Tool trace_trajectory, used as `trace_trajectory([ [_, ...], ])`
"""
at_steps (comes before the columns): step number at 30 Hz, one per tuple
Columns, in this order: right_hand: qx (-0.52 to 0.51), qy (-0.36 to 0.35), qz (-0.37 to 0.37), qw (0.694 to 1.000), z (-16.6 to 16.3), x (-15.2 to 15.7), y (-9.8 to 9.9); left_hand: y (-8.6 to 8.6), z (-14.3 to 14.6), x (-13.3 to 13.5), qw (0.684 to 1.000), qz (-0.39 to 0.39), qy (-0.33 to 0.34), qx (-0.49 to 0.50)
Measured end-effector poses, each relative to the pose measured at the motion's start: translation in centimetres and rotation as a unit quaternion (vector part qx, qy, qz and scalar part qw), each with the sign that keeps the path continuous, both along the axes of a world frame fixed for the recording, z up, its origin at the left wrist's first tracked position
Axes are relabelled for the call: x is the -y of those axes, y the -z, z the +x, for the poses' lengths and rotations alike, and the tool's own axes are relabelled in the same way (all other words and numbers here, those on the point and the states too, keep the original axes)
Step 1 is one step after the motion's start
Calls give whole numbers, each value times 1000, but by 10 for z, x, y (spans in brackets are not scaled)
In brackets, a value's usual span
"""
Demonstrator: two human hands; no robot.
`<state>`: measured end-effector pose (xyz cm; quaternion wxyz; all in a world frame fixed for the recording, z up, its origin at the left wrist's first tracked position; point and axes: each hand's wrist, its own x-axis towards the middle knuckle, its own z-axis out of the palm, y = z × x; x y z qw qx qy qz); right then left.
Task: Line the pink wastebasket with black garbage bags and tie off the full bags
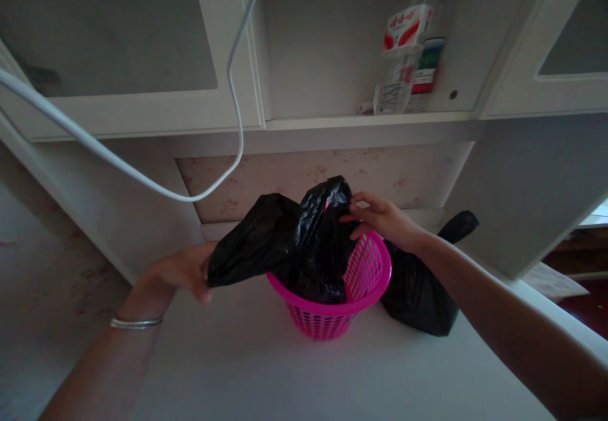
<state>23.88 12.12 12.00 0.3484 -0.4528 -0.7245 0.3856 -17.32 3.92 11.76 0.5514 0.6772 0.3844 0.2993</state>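
Note:
A bright pink plastic basket (pixel 368 269) stands on a white desk surface (pixel 294 370). A black plastic bag (pixel 289 237) lies in and over it, with one side pulled out to the left. My left hand (pixel 183 272) grips that left edge of the bag, fingers closed on it. My right hand (pixel 382 218) pinches the bag's upper right edge just above the basket rim. A thin bracelet (pixel 136 323) sits on my left wrist.
A second black bag (pixel 422 294), filled, rests on the desk right of the basket. Above, an open shelf holds a clear plastic bottle (pixel 401 54) with a red label. A white cable (pixel 232 92) hangs across the cupboard doors.

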Motion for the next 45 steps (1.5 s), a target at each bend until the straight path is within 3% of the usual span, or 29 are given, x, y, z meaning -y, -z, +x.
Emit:
trace_trajectory([
  [2, -106, -11, -51, 993, 10, 4, 0, 10, -13, -2, 998, -16, 32, 46],
  [4, -144, -34, -94, 984, 21, 9, 2, 22, -16, -3, 996, -21, -4, 86],
  [8, -72, -95, -161, 980, 36, 19, 3, 36, 9, -1, 991, -56, -93, 73],
  [13, -17, -115, -161, 980, 43, 26, 2, 29, 60, 12, 985, 13, -169, -7],
  [17, -93, -49, -204, 973, 49, 32, 5, 28, 77, 28, 972, 11, -232, 25],
  [20, -149, 44, -236, 959, 50, 44, 12, 37, 84, 44, 957, 12, -285, 51],
  [24, -149, 166, -171, 960, 46, 65, 21, 56, 101, 65, 921, 27, -377, 91],
  [28, -203, 194, -127, 951, 48, 79, 35, 79, 115, 74, 879, 45, -460, 121],
  [32, -303, 217, -109, 921, 59, 90, 67, 99, 118, 75, 853, 22, -502, 144],
  [35, -315, 217, -110, 918, 63, 94, 98, 115, 118, 70, 838, 15, -525, 148],
  [39, -259, 200, -123, 937, 57, 87, 131, 136, 116, 52, 836, -11, -523, 166],
  [42, -236, 212, -134, 939, 52, 76, 141, 148, 115, 39, 856, -43, -484, 174],
  [45, -249, 227, -132, 932, 52, 68, 138, 150, 110, 32, 882, -98, -420, 190],
])
